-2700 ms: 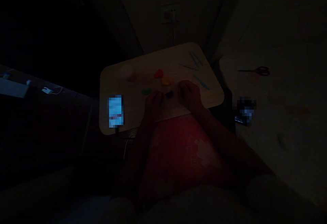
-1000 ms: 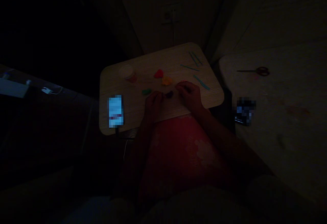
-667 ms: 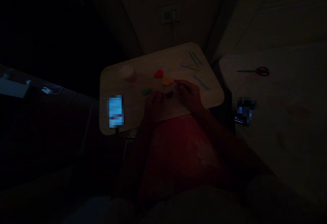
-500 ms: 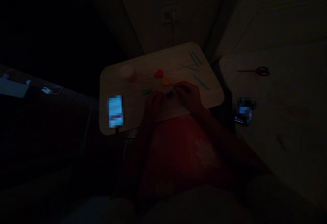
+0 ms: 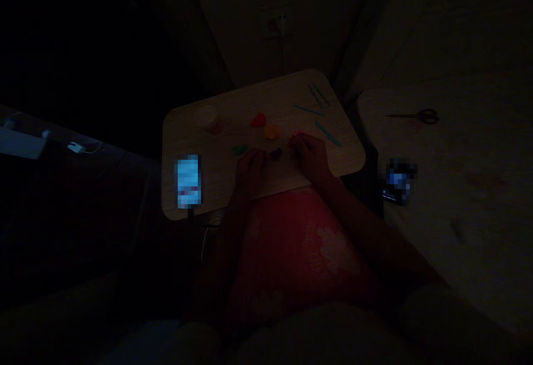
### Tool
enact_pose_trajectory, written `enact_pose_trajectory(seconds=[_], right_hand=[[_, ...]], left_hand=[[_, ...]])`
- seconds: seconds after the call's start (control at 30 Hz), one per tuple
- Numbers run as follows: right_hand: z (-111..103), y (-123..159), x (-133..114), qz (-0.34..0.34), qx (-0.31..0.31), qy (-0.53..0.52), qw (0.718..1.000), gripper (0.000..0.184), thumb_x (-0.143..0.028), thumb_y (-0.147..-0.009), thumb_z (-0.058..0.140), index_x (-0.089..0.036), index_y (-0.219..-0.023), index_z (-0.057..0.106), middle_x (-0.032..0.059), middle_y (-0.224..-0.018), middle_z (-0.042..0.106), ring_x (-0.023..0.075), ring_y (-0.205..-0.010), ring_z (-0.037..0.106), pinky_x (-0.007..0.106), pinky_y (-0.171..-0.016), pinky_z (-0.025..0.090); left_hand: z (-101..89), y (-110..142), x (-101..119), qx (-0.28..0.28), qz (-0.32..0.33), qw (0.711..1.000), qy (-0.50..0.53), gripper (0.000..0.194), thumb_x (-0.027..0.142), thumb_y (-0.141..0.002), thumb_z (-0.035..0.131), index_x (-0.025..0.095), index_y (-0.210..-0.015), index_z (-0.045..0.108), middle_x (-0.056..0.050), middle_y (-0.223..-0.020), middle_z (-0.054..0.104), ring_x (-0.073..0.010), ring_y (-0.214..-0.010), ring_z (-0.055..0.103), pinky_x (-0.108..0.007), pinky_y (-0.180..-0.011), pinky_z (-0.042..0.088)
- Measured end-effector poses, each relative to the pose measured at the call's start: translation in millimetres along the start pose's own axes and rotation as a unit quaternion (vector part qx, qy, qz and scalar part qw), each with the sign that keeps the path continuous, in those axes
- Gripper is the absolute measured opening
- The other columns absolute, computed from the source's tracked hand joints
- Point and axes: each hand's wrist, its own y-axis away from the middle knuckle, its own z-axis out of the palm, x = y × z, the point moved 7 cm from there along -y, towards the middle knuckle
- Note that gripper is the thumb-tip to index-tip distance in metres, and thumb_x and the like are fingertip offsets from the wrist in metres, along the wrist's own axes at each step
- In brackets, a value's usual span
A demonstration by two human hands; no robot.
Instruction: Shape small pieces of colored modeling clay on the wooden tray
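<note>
The scene is very dark. On the small wooden table, my left hand (image 5: 250,166) has its fingers curled together beside a dark purple lump of what looks like modelling clay (image 5: 275,155). Whether its fingertips grip the lump's edge is unclear. My right hand (image 5: 311,155) is closed in a pinch to the right of the lump, apart from it. Something pinkish (image 5: 297,133) shows at its fingertips, too dim to make out. Beyond the hands sit an orange lump (image 5: 272,132) and a red lump (image 5: 259,120). A green piece (image 5: 239,149) lies near my left hand.
A lidded tub (image 5: 207,117) and a lit phone (image 5: 189,182) are on the table's left. Thin blue-green sticks (image 5: 318,96) and a blue-green tool (image 5: 328,133) lie on its right. Scissors (image 5: 425,116) and another device (image 5: 398,182) rest on the pale surface at right.
My right hand's fingers have drawn back slightly to the right, away from the purple lump, and curled in more. My left hand has hardly moved.
</note>
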Motion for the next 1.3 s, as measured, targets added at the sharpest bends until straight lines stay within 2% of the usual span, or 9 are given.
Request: enact_pose_trajectory(seconds=[0.13,0.27,0.4,0.57,0.77,0.93,1.0,1.1,1.3], right_hand=[[1.2,-0.6,0.7,0.003,-0.013,-0.018,1.0,0.036,-0.057,-0.096,0.058,-0.026,-0.101,0.076,0.0008,-0.071,0.066,0.0155,-0.059,0.06,0.033,-0.063,0.054],[1.3,-1.4,3.7,-0.002,-0.019,-0.046,0.999,0.036,-0.054,-0.098,0.055,-0.029,-0.115,0.074,0.0041,-0.091,0.073,0.0175,-0.07,0.068,0.034,-0.065,0.058],[0.5,-1.0,1.5,-0.02,-0.016,-0.035,0.999,0.031,-0.047,-0.096,0.059,-0.029,-0.113,0.076,0.0061,-0.103,0.075,0.0199,-0.085,0.071,0.037,-0.075,0.061],[-0.3,-0.8,1.1,-0.024,-0.003,-0.008,1.0,0.017,-0.037,-0.086,0.072,-0.025,-0.096,0.078,0.006,-0.099,0.075,0.0206,-0.092,0.071,0.037,-0.083,0.059],[-1.1,-0.5,6.9,-0.015,0.019,-0.013,1.0,0.019,-0.037,-0.075,0.082,-0.023,-0.082,0.07,0.0018,-0.086,0.071,0.017,-0.078,0.066,0.03,-0.067,0.054],[1.5,0.7,3.3,0.01,-0.001,-0.035,0.999,0.029,-0.045,-0.091,0.066,-0.022,-0.073,0.064,-0.0021,-0.064,0.059,0.0122,-0.055,0.054,0.027,-0.054,0.045],[1.7,0.8,0.9,0.008,-0.006,-0.03,1.0,0.032,-0.047,-0.095,0.061,-0.022,-0.074,0.067,-0.0021,-0.061,0.058,0.0121,-0.053,0.053,0.028,-0.054,0.046],[0.4,0.1,-1.0,-0.004,-0.002,-0.014,1.0,0.027,-0.045,-0.094,0.062,-0.023,-0.085,0.073,-0.0014,-0.066,0.061,0.0129,-0.056,0.056,0.029,-0.058,0.049],[0.7,-1.4,3.1,-0.013,-0.012,-0.023,1.0,0.028,-0.044,-0.096,0.059,-0.027,-0.111,0.076,0.0039,-0.089,0.072,0.0158,-0.068,0.065,0.033,-0.066,0.056]], left_hand=[[0.4,-0.7,0.2,-0.001,0.005,1.0,0.008,0.051,0.066,-0.092,0.057,0.019,-0.076,0.069,-0.002,-0.068,0.059,-0.0149,-0.065,0.053,-0.028,-0.061,0.043],[0.4,-0.7,-0.2,-0.004,0.004,1.0,0.004,0.051,0.066,-0.093,0.057,0.019,-0.077,0.069,-0.003,-0.068,0.059,-0.0152,-0.065,0.052,-0.028,-0.061,0.043],[0.4,-0.6,-2.5,-0.006,0.001,1.0,0.009,0.05,0.066,-0.093,0.057,0.019,-0.079,0.07,-0.002,-0.069,0.059,-0.0148,-0.065,0.052,-0.028,-0.061,0.042],[0.6,-0.8,-3.0,-0.006,0.005,1.0,0.01,0.051,0.065,-0.093,0.056,0.019,-0.076,0.069,-0.002,-0.068,0.058,-0.0145,-0.064,0.052,-0.028,-0.06,0.042],[0.9,0.3,0.2,-0.004,0.003,1.0,0.01,0.049,0.064,-0.093,0.057,0.019,-0.077,0.069,-0.003,-0.069,0.06,-0.0147,-0.065,0.053,-0.028,-0.062,0.043],[1.0,-0.3,0.5,-0.004,-0.004,1.0,0.012,0.048,0.063,-0.093,0.058,0.019,-0.075,0.068,-0.003,-0.069,0.06,-0.0151,-0.066,0.053,-0.028,-0.063,0.044],[1.0,-0.6,-0.2,-0.005,-0.002,1.0,0.009,0.047,0.062,-0.094,0.058,0.02,-0.076,0.069,-0.003,-0.07,0.061,-0.0153,-0.066,0.053,-0.028,-0.063,0.044],[0.9,-0.8,-0.7,-0.005,0.002,1.0,0.013,0.047,0.062,-0.094,0.058,0.02,-0.076,0.069,-0.003,-0.069,0.06,-0.0151,-0.066,0.053,-0.028,-0.063,0.043],[0.8,0.2,-0.4,-0.001,-0.002,1.0,0.013,0.048,0.063,-0.094,0.057,0.02,-0.077,0.069,-0.002,-0.068,0.058,-0.015,-0.065,0.052,-0.028,-0.062,0.043]])
